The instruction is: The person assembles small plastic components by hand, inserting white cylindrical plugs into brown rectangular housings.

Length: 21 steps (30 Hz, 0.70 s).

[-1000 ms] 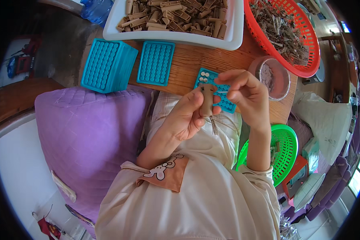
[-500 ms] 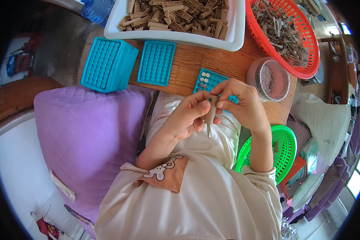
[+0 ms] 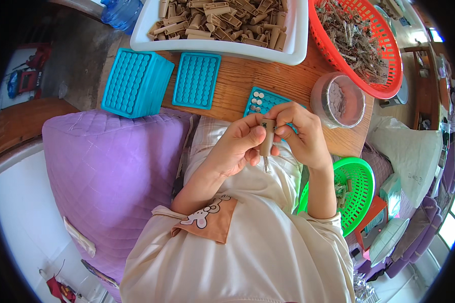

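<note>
**Wooden tabletop [image 3: 247,81] crowded, fine work at its near edge**

Big purple cushion [image 3: 111,166] fills the left flank, and across the far side sits the white tub [image 3: 297,50], loaded with brown shells [image 3: 232,20]. Out right, a red basket [image 3: 392,55] brims with wiry bundles; the green basket [image 3: 362,197] stands lower, beside the right forearm. Closer in, a turquoise tray [image 3: 276,99] shows pale discs [image 3: 258,95] in its wells, half hidden by the hands.

Centre stage now: left hand [image 3: 237,141] and right hand [image 3: 303,134] meet over the lap, a brown tube [image 3: 267,145] between them, thin strands [image 3: 267,165] trailing from its near end. Left fingers wrap it, thumb on the front. Right thumb and forefinger sit together at its far right edge; whether they grip anything tiny, I cannot tell.

Good technique, I reckon: left hold snug without crushing, right fingertips making small, straight movements, that dark spot [image 3: 265,124] uncovered, strands hanging free and unbent.
</note>
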Each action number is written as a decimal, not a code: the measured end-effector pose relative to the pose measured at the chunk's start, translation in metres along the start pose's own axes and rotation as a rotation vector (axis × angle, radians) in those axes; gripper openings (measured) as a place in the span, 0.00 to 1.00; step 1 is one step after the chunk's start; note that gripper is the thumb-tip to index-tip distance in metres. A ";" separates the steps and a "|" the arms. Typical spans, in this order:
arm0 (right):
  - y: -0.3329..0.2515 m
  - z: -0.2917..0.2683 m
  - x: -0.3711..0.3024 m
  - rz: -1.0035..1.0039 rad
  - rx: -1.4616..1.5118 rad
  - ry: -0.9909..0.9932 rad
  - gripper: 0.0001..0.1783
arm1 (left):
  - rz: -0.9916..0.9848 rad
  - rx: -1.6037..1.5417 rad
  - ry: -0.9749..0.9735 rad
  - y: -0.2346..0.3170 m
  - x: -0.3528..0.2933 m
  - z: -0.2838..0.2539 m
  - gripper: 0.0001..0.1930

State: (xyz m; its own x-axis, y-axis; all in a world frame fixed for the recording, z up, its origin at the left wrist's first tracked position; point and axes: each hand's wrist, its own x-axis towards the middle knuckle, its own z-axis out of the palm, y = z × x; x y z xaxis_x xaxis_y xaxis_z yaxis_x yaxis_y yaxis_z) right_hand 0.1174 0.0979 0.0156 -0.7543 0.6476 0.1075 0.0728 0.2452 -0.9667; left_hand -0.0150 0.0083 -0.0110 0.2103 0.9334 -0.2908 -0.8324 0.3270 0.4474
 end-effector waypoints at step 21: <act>-0.035 -0.081 -0.140 0.721 -0.687 -0.072 0.13 | 0.792 1.131 0.441 0.077 0.064 -0.003 0.10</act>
State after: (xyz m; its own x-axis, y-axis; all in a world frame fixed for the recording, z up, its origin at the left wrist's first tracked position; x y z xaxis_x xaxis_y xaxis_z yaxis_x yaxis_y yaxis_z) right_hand 0.2737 0.0570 0.0527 -0.4173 0.7662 -0.4887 0.8734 0.1894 -0.4487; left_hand -0.0672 0.0923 0.0019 -0.4502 0.8687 0.2065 0.2333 -0.1088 0.9663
